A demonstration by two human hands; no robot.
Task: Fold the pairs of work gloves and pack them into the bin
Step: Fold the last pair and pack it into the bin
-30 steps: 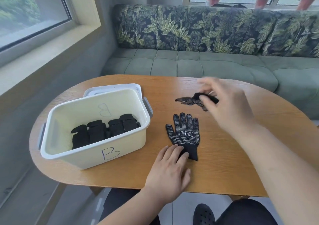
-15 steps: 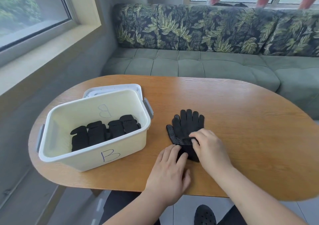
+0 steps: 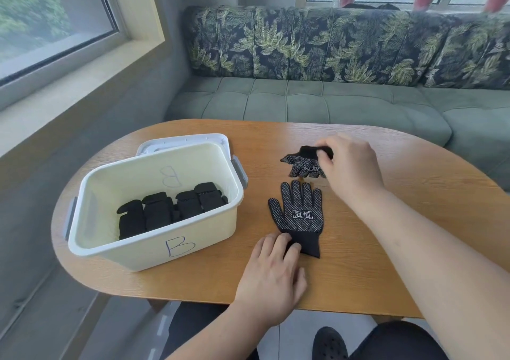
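A black dotted work glove (image 3: 299,216) lies flat, palm side up, on the wooden table (image 3: 386,263), right of the bin. My left hand (image 3: 271,274) presses its cuff with straight fingers. Just beyond that glove's fingertips, my right hand (image 3: 350,163) pinches the cuff of a second black dotted glove (image 3: 302,165), whose fingers point toward me and touch the table. The cream bin (image 3: 154,243), marked B, stands at the left and holds several folded black gloves (image 3: 171,210).
The bin's white lid (image 3: 182,141) lies behind and partly under the bin. A green sofa (image 3: 303,102) with a leaf-print back runs behind the table. A window sill is at the left. My knees and a black shoe show below the table's near edge.
Half a second ago my right hand rested on a glove laid over the flat one. Now it is farther back, holding the second glove apart from the flat one. My left hand stayed on the cuff.
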